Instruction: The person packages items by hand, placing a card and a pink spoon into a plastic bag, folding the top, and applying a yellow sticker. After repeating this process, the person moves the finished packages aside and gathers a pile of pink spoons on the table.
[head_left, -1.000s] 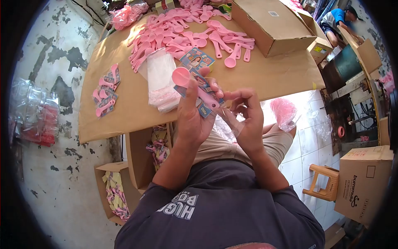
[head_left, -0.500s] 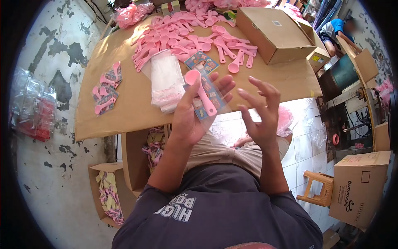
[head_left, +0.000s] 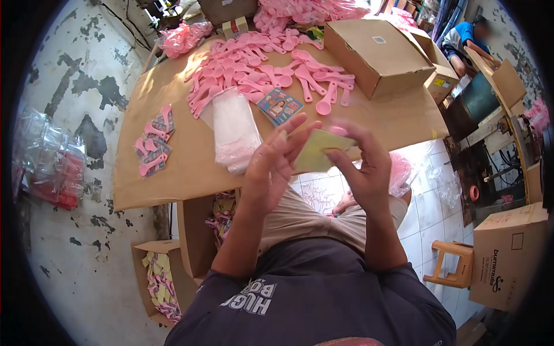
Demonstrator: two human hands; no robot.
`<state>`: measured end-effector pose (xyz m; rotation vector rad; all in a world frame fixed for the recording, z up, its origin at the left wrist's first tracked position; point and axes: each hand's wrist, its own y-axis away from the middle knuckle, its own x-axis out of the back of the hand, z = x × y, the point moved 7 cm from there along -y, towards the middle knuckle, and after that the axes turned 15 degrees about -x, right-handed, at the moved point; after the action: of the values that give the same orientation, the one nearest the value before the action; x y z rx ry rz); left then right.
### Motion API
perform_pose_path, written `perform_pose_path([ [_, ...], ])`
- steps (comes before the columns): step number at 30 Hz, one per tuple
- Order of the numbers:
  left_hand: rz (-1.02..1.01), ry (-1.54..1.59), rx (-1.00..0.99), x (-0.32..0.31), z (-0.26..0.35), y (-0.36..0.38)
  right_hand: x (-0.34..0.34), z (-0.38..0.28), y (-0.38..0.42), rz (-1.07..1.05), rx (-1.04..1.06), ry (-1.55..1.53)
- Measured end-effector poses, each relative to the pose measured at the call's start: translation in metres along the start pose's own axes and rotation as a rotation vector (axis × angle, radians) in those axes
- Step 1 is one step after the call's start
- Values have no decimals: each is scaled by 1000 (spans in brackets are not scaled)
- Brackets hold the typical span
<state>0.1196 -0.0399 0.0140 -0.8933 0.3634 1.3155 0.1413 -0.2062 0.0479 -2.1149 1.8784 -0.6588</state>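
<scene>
My right hand (head_left: 369,168) pinches a small packed card (head_left: 317,151), its plain yellowish back turned toward me. A bit of pink spoon (head_left: 338,131) shows at the card's upper edge; the rest is hidden behind it. Just left of the card, my left hand (head_left: 270,164) is open with its fingers stretched out. On the table beyond my hands lies a stack of blue printed cards (head_left: 279,106). To its left is a pile of clear plastic bags (head_left: 235,128). Many loose pink measuring spoons (head_left: 248,63) are heaped farther back.
Several spoon-and-card packs (head_left: 153,141) lie at the table's left. A closed carton (head_left: 378,57) stands at the back right. Below left, an open box (head_left: 151,247) holds more packs. A stool (head_left: 450,264) and a large carton (head_left: 508,259) stand right; a person (head_left: 466,43) sits beyond.
The card with its spoon has passed from my left hand to my right and been turned over, back side up. My left hand has opened. The view has shifted slightly.
</scene>
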Motion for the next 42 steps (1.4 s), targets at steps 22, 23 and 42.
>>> perform_pose_path([
  [22,-120,-1122,-165,-19,1,11,-1,-18,-7,210,302,434],
  [23,-117,-1122,-167,-20,2,11,-2,-19,-7,212,308,439],
  [42,-255,-1250,-337,-23,10,21,-17,-21,-6,250,290,411],
])
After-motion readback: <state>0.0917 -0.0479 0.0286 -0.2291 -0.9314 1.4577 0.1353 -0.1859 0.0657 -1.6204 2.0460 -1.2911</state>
